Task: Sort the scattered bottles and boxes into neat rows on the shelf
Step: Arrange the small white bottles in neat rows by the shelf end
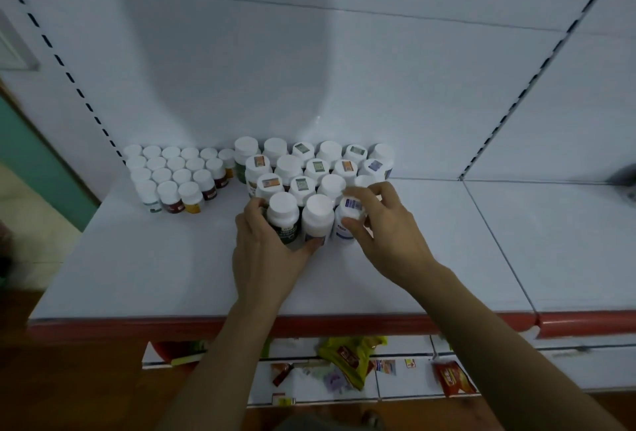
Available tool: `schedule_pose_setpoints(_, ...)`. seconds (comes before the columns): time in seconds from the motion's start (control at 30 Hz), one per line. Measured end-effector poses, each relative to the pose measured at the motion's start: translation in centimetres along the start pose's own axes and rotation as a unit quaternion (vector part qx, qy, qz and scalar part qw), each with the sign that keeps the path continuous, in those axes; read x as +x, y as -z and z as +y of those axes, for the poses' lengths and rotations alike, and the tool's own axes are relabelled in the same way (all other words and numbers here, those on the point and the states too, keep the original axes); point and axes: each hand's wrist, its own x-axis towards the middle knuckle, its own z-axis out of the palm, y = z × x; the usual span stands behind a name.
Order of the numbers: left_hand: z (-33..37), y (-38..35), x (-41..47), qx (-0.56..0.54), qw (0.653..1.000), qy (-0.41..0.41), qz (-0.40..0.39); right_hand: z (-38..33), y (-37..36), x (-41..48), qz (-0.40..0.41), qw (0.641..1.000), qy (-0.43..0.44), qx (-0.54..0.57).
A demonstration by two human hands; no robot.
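Observation:
On the white shelf (pixel 144 269) stand two blocks of white-capped bottles in rows: several small ones (pixel 172 172) at the left, several larger ones (pixel 309 165) in the middle. My left hand (pixel 265 255) curls around the two front bottles, a green-labelled one (pixel 283 213) and a white one (pixel 317 217), thumb on the white one's base. My right hand (pixel 382 224) grips a blue-labelled bottle (pixel 346 224) beside them, fingers over its cap and thumb on its side.
The shelf has a red front edge (pixel 103 325) and a white back panel with slotted uprights (pixel 516 93). To the right lies a second shelf board (pixel 550 241). Below, a lower shelf holds yellow and red snack packets (pixel 351 358).

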Motion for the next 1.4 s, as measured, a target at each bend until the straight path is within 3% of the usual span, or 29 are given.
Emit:
schedule_pose_setpoints(0.2,-0.1,-0.1,-0.1,-0.004,1.000,0.005,0.006,1.2,-2.1,-1.8,0.125,0.974,-0.079,0.169)
schedule_pose_setpoints(0.3,0.0,-0.2,-0.1,0.005,1.000,0.026,-0.003,1.7,-3.0,-1.6,0.087,0.957,-0.133,0.243)
schedule_pose_setpoints(0.43,0.6,-0.1,-0.4,0.004,0.999,0.053,-0.010,2.4,-3.2,-1.2,0.058,0.944,-0.141,0.292)
schedule_pose_setpoints(0.6,2.3,0.2,-2.0,0.026,0.991,0.129,0.011,5.1,0.0,-3.3,0.028,0.967,-0.130,0.219)
schedule_pose_setpoints(0.7,4.0,-0.2,-4.6,0.068,0.981,0.170,0.069,9.4,3.9,-6.2,0.018,0.984,-0.098,0.146)
schedule_pose_setpoints(0.87,10.2,-5.3,-11.3,0.125,0.980,0.097,0.117,20.2,12.1,-11.9,0.011,0.988,-0.136,0.068)
schedule_pose_setpoints(1.1,25.0,-22.3,-16.1,0.122,0.985,-0.049,-0.116,33.8,22.0,-20.2,0.077,0.966,-0.241,0.045)
schedule_pose_setpoints(1.23,32.3,-30.7,-15.8,0.178,0.950,-0.126,-0.224,40.7,27.8,-23.0,0.124,0.953,-0.277,0.006)
schedule_pose_setpoints(1.4,38.6,-38.3,-13.2,0.260,0.904,-0.159,-0.301,48.8,32.8,-23.5,0.130,0.942,-0.308,-0.028)
